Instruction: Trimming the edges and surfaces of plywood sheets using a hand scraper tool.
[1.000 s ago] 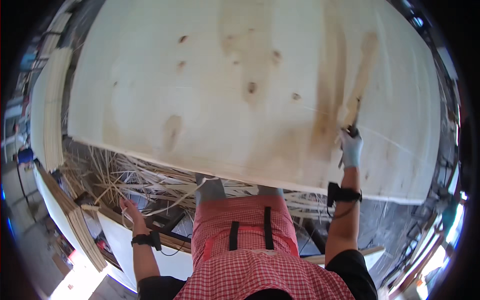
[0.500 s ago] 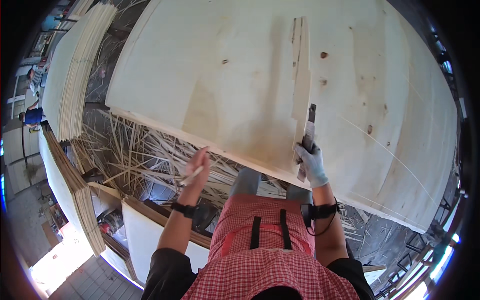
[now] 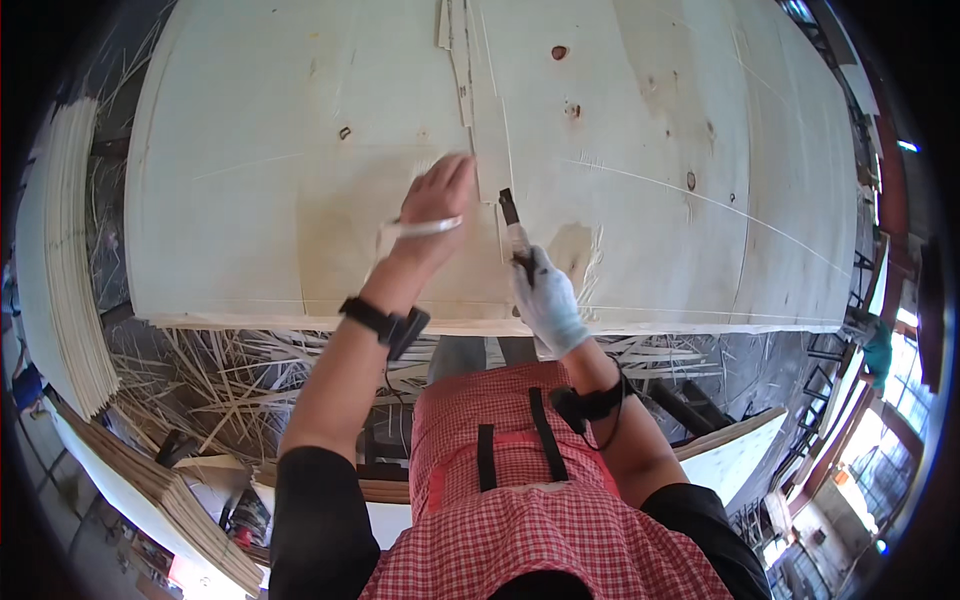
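Beneath both hands lies a broad pale wood veneer sheet (image 3: 240,235). My right hand (image 3: 550,305), in a white glove, is closed round a knife (image 3: 513,222) with a dark, square-ended blade and pale wrapping, its tip pointing away from me. My bare left hand (image 3: 438,200) reaches over the sheet with fingers extended beside a seam, left of the knife. A thin whitish strip (image 3: 428,228) runs across the back of that hand near the wrist. Narrow overlapping veneer pieces (image 3: 485,120) run along the seam away from me; what lies under my left fingertips is hidden.
Long wood offcuts (image 3: 220,375) litter the floor along the near edge of the sheet. A stack of veneer sheets (image 3: 70,270) stands at the left, with more boards (image 3: 150,490) at lower left. Dark metal racks (image 3: 815,380) are at the right.
My left hand has moved from beyond the near edge up over the sheet to the seam. The knife has shifted left in my right hand, and the view has turned.
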Motion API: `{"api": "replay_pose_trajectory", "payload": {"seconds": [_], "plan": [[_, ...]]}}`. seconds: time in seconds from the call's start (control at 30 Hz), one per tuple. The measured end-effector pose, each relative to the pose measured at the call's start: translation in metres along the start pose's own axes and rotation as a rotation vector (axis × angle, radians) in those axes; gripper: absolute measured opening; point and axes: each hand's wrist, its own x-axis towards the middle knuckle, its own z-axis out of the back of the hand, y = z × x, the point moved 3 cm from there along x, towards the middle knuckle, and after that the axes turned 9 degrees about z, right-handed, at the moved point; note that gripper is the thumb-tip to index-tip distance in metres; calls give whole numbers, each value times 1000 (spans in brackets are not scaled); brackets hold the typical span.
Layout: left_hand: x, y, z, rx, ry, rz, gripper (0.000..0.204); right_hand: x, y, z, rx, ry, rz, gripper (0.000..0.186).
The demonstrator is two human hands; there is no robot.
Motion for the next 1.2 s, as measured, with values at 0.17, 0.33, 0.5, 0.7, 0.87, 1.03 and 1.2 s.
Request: {"api": "replay_pose_trajectory", "payload": {"seconds": [0.17,0.33,0.5,0.7,0.87,1.03,1.2], "plan": [[20,1,-43,412,91,-281,48,6,10,-17,-384,-15,23,22],[20,0,-48,568,62,-269,43,-58,-4,-19,-346,8,27,22],[22,-4,-23,279,110,-143,39,-113,-34,-7,-169,62,21,17],[-94,8,-48,-1026,356,887,35,80,29,22,741,-177,4,15],[-80,-42,-43,-1566,456,1123,32,187,37,4,735,-351,53,18],[-78,-28,-68,-1547,514,1299,19,188,44,-17,706,-379,36,17],[-72,-1,-98,-688,219,859,20,198,34,-24,558,-379,127,15]]}}
